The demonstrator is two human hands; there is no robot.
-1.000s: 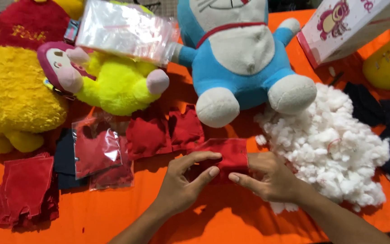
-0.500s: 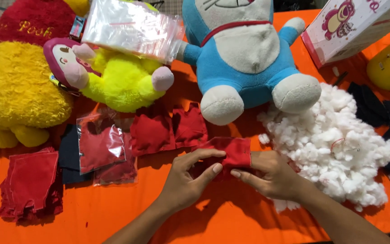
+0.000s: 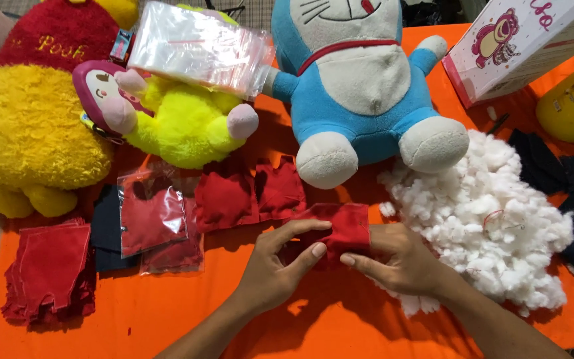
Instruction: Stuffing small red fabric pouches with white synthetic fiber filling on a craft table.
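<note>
Pinching a small red fabric pouch (image 3: 340, 229) between both hands, left hand (image 3: 274, 272) and right hand (image 3: 403, 262) grip it near the white stuffing pile (image 3: 493, 233); a slack pinch could spill filling onto the orange surface (image 3: 167, 319).

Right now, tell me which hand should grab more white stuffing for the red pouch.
Probably the right hand: it rests against the white stuffing pile, while the left hand, farther away, pinches the red fabric pouch.

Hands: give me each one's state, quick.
Left hand: pinching the red pouch.
Right hand: gripping the same pouch.
</note>
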